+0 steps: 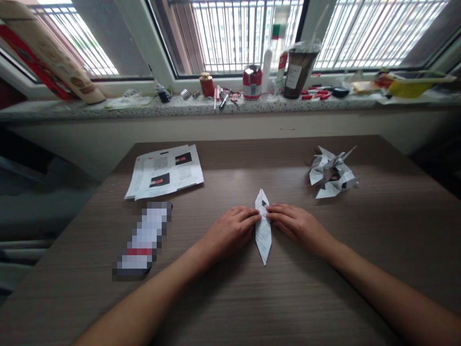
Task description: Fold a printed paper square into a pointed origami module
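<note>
A narrow folded piece of printed paper (263, 235), pointed at both ends, lies lengthwise on the table in front of me. At its left edge, my left hand (234, 228) is closed, with the fingertips on the paper. My right hand (298, 221) grips the opposite edge the same way, fingers together. Both thumbs are mostly hidden under the hands. Farther back on the right sits a cluster of folded paper pieces (345, 179) with several points sticking up.
A stack of printed sheets (165, 173) lies at the back left, with a pixelated phone-like object (146, 235) nearer me. On the stone windowsill (137, 109) stand a red can (252, 82), a clear bottle (275, 60), a dark drink cup (299, 72) and a yellow container (410, 86).
</note>
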A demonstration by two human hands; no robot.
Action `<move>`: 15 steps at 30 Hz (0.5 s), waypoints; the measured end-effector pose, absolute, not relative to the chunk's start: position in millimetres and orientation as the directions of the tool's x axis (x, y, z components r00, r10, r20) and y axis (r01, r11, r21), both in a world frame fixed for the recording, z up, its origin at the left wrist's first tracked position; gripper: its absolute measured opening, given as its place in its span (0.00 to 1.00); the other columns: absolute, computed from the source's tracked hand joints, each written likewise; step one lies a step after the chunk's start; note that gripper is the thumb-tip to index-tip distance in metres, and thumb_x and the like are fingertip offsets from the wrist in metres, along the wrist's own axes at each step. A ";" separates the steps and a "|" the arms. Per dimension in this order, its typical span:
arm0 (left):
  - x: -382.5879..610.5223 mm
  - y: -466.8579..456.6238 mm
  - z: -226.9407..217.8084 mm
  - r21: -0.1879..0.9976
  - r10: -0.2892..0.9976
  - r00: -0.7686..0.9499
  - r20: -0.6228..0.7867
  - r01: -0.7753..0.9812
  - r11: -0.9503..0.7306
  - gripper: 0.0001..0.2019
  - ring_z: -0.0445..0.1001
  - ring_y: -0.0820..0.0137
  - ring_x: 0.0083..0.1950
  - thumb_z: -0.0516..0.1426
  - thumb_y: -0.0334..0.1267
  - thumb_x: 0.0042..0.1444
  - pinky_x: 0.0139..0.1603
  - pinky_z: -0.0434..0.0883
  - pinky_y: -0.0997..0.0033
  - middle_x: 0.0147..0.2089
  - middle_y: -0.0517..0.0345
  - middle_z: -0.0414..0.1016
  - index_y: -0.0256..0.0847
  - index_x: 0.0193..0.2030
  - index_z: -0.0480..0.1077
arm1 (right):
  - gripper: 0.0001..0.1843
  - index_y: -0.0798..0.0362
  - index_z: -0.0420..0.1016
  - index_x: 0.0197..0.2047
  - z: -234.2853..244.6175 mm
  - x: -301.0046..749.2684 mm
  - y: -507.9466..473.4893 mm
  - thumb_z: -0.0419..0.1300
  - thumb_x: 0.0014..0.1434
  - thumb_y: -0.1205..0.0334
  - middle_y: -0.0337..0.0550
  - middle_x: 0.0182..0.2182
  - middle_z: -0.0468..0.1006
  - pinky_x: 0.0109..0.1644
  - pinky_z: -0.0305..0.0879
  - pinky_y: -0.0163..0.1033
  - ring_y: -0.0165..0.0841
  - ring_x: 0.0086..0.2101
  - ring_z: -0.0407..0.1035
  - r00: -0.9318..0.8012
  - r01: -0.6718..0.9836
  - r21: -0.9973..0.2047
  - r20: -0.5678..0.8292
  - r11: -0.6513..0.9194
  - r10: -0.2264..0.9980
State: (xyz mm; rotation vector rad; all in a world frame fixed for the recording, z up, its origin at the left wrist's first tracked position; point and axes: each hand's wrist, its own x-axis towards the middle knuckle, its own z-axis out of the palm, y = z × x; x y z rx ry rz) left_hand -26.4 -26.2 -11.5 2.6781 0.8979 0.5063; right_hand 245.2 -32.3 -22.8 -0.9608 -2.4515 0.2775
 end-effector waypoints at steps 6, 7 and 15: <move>-26.8 -23.7 -15.5 0.393 0.628 0.731 0.268 0.512 -0.764 0.16 0.74 0.59 0.61 0.54 0.32 0.71 0.63 0.73 0.51 0.62 0.46 0.74 0.40 0.63 0.69 | 0.15 0.51 0.77 0.58 -16.4 244.8 -33.6 0.56 0.72 0.67 0.52 0.56 0.80 0.58 0.75 0.51 0.42 0.55 0.75 -0.693 0.572 -0.257 0.358 0.779 0.626; -27.0 -23.2 -16.2 0.398 0.627 0.731 0.269 0.509 -0.763 0.16 0.73 0.59 0.61 0.54 0.32 0.70 0.63 0.73 0.51 0.62 0.46 0.74 0.40 0.63 0.69 | 0.16 0.51 0.77 0.59 -16.4 244.9 -33.3 0.56 0.72 0.67 0.52 0.56 0.80 0.58 0.75 0.51 0.42 0.55 0.75 -0.706 0.566 -0.240 0.353 0.789 0.614; -28.0 -22.7 -18.4 0.413 0.630 0.723 0.284 0.501 -0.761 0.15 0.74 0.60 0.60 0.55 0.32 0.70 0.63 0.73 0.54 0.61 0.46 0.74 0.40 0.62 0.71 | 0.18 0.54 0.74 0.61 -20.7 245.2 -29.6 0.54 0.72 0.70 0.54 0.56 0.79 0.58 0.76 0.50 0.43 0.55 0.75 -0.766 0.525 -0.122 0.362 0.842 0.531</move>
